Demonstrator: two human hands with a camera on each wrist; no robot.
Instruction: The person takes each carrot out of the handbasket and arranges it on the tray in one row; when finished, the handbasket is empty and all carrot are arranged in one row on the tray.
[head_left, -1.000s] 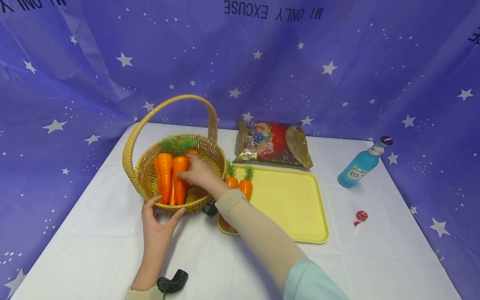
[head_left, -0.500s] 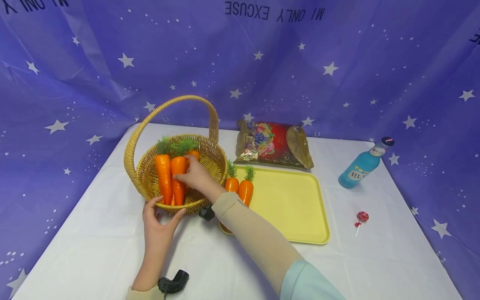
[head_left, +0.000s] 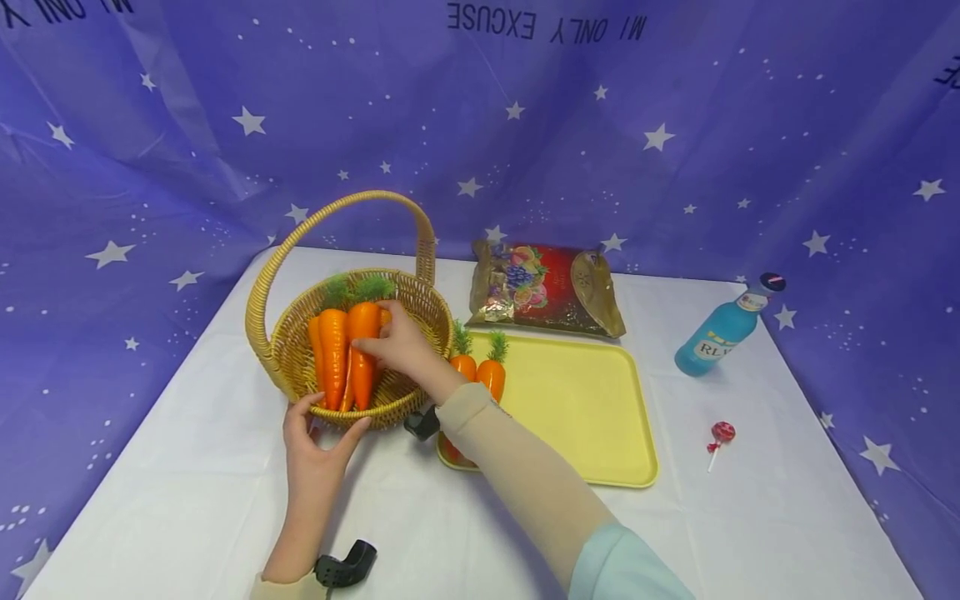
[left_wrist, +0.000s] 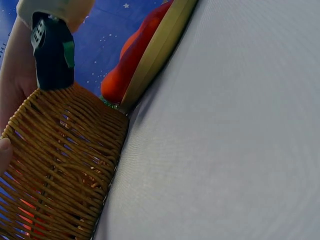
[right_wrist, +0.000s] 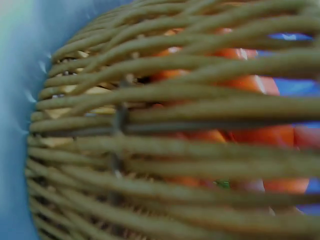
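Several orange carrots point(head_left: 332, 358) with green tops stand tilted together in a round wicker basket point(head_left: 273, 354) with a tall handle. My right hand point(head_left: 405, 342) reaches over the basket's right side and pinches the upper part of one carrot point(head_left: 365, 321) between thumb and fingers. My left hand point(head_left: 315, 458) holds the near rim, thumb and fingers spread along it. In the left wrist view a fingertip point(left_wrist: 4, 152) touches the wicker side. In the right wrist view the blurred basket wall point(right_wrist: 165, 110) fills the picture, with orange showing through its gaps.
A yellow tray point(head_left: 577, 408) right of the basket bears more carrots point(head_left: 492, 377), partly hidden by my right sleeve point(head_left: 517, 467). Behind it lies a red and gold food bag point(head_left: 547, 283). A blue bottle point(head_left: 718, 333) and a red lollipop point(head_left: 723, 431) are at the right.
The pinched carrot has moved slightly up and right with my right hand over the last half second. Carrots beside it have shifted a little. My left hand keeps its place on the rim.
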